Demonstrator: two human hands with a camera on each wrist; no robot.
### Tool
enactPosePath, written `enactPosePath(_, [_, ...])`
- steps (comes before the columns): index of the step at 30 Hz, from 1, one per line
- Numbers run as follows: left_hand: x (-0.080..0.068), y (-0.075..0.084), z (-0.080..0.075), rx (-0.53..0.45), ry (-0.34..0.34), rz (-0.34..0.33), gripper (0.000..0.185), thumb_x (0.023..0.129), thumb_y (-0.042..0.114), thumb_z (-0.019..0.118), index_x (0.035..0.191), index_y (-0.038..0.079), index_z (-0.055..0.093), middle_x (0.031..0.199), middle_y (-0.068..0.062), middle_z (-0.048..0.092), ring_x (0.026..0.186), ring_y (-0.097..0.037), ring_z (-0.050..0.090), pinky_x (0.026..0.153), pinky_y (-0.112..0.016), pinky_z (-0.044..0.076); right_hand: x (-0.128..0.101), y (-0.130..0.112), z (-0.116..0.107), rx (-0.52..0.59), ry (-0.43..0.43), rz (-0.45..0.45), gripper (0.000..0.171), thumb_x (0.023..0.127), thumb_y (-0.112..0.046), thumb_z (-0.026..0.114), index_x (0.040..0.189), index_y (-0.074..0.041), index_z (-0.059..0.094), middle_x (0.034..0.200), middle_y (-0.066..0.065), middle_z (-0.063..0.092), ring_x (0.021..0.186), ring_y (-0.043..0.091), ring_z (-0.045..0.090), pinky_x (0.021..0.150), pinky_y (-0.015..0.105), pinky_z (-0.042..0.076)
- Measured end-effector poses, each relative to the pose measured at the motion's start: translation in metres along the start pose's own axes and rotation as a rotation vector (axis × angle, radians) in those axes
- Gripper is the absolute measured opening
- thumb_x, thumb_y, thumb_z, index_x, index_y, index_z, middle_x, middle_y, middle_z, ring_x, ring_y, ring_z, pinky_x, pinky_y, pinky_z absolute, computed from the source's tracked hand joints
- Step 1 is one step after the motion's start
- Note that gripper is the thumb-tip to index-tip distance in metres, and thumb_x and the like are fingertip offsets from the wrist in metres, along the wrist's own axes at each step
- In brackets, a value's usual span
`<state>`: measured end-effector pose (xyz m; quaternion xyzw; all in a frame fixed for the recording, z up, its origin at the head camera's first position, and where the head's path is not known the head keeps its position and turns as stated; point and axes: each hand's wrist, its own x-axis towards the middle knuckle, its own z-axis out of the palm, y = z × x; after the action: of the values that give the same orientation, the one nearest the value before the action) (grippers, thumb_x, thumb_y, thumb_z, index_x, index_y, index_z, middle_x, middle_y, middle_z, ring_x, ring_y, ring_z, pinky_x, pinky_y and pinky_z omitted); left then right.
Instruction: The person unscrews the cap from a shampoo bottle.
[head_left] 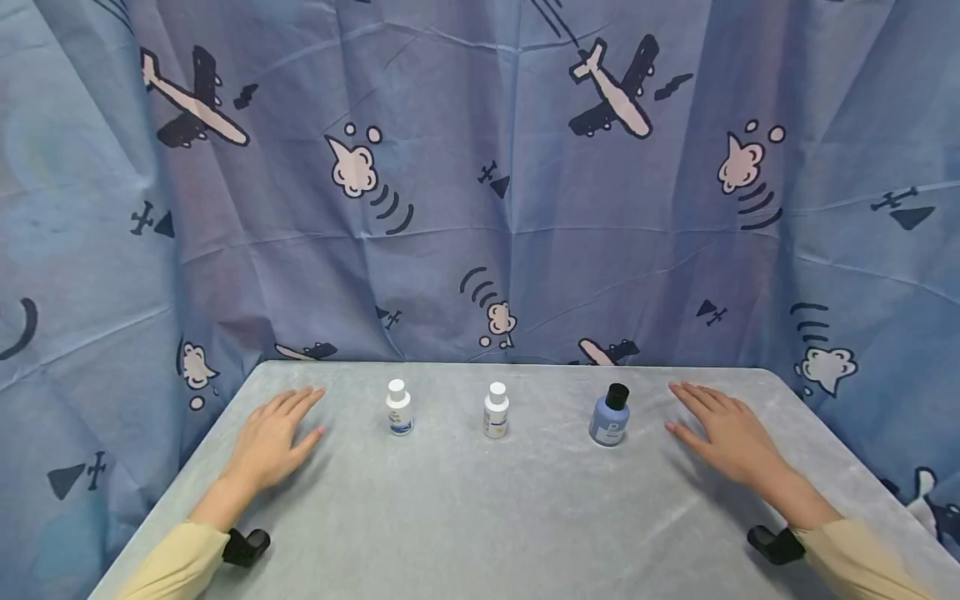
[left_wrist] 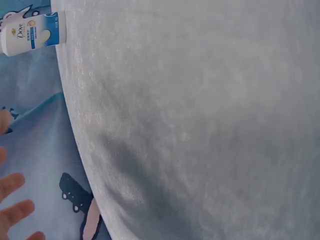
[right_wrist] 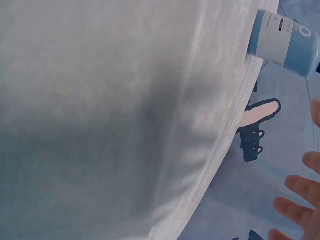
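Observation:
My left hand [head_left: 270,440] is over the left side of the table, fingers straight and slightly spread, holding nothing. Nearest to it stands a small white bottle [head_left: 399,408] with a white cap; in the left wrist view this bottle [left_wrist: 32,33] shows a blue and white Dove label. A second white bottle [head_left: 496,411] stands upright near the middle. Toward the right is a blue bottle [head_left: 609,416] with a black cap, its pale label visible on the blue bottle [right_wrist: 282,42] in the right wrist view. Close by, my right hand [head_left: 723,433] extends its straight fingers, also holding nothing.
A pale grey cloth covers the table [head_left: 480,517], whose far edge lies just behind the bottles. Behind it hangs a blue curtain [head_left: 450,183] printed with airplanes and clouds. Black wrist straps [head_left: 246,547] show at both yellow sleeves [head_left: 176,560].

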<state>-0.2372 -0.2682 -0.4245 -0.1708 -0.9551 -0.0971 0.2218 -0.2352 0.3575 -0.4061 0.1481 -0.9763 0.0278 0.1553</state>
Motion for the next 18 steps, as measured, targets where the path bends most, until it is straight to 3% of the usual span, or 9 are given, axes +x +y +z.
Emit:
enactPosePath(7, [0.001, 0.004, 0.005, -0.060, 0.085, 0.033, 0.047, 0.087, 0.029, 0.066, 0.130, 0.011, 0.058, 0.126, -0.010, 0.063, 0.115, -0.031, 0.055, 0.091, -0.053, 0.042, 0.007, -0.010, -0.004, -0.030, 0.165, -0.026, 0.051, 0.082, -0.027, 0.073, 0.126, -0.006, 0.058, 0.120, 0.021, 0.062, 0.108, 0.041, 0.054, 0.084, 0.060, 0.042])
enactPosePath(18, [0.003, 0.021, 0.004, -0.090, 0.193, 0.006, 0.033, 0.085, 0.025, 0.068, 0.115, 0.012, 0.067, 0.110, -0.010, 0.070, 0.102, -0.031, 0.062, 0.081, -0.050, 0.046, 0.011, -0.030, -0.005, 0.033, 0.359, -0.041, 0.030, 0.078, -0.019, 0.075, 0.106, -0.010, 0.068, 0.093, 0.009, 0.070, 0.085, 0.028, 0.060, 0.062, 0.045, 0.050])
